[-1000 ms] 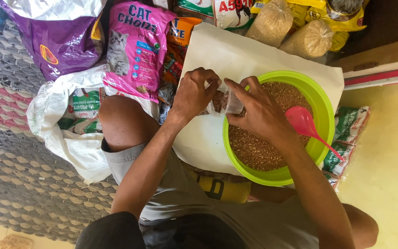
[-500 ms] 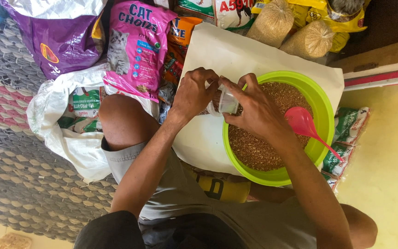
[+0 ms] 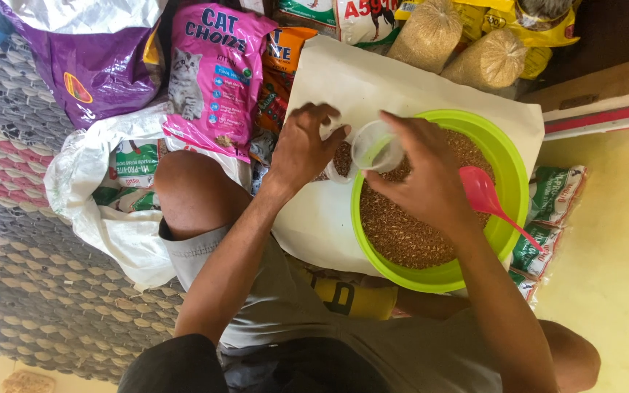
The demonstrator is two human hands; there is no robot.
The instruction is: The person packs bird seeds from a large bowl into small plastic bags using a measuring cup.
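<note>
1. Two hands meet at the near rim of the lime-green basin (image 3: pixel 512 175) of brown grain (image 3: pixel 409 233), same spot as a second ago.
2. Right hand (image 3: pixel 431 182) now shows a small clear cup (image 3: pixel 376 149), mouth up, fingers clamped round it; earlier the cup was mostly hidden between the hands.
3. Left hand (image 3: pixel 303 149) stays pinched on a small clear bag (image 3: pixel 338 161) partly filled with grain, just beside the cup.
4. Pink scoop (image 3: pixel 485 196) lies in the grain, untouched.
5. Reading: the cup has come up level, between pours into the bag.
</note>
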